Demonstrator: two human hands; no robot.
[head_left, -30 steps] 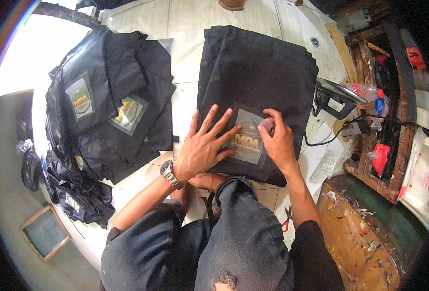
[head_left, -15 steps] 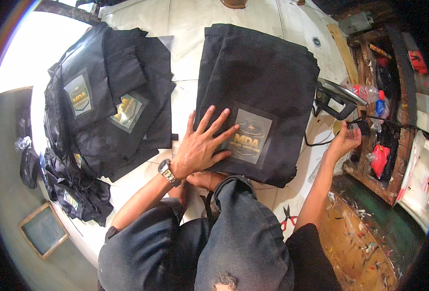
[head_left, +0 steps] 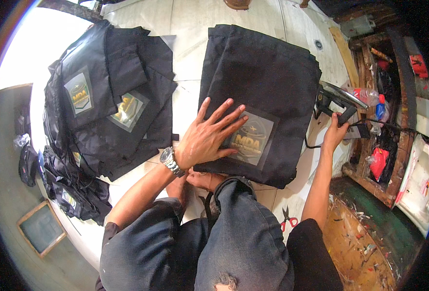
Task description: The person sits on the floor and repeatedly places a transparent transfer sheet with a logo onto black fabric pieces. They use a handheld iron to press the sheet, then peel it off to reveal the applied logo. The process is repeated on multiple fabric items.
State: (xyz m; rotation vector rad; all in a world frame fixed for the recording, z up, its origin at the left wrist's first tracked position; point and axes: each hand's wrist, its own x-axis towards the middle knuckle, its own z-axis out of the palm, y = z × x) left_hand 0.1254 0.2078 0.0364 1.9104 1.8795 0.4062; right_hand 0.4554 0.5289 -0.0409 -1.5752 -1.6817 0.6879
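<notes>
A stack of black fabric pieces (head_left: 258, 68) lies on the pale tiled floor in front of me. A clear transfer film (head_left: 250, 137) with a gold and white emblem rests on its top piece. My left hand (head_left: 213, 133), a metal watch on its wrist, is spread over the stack with fingertips at the film's left edge. At the right, my right hand (head_left: 335, 132) has its fingers wrapped round the handle of a clothes iron (head_left: 338, 101). The iron stands tipped up, its soleplate turned away from the stack, and its dark cord trails off right.
More black fabric pieces (head_left: 141, 116) with film emblems are heaped at the left. Red-handled scissors (head_left: 288, 220) lie near my right knee. A wooden shelf (head_left: 369, 169) with a plastic bottle (head_left: 367, 95) and bags borders the right side. A small framed screen (head_left: 42, 229) is at lower left.
My right hand has moved up and left from beside the cord and closed on the iron's handle. My left hand has shifted slightly up and right across the fabric.
</notes>
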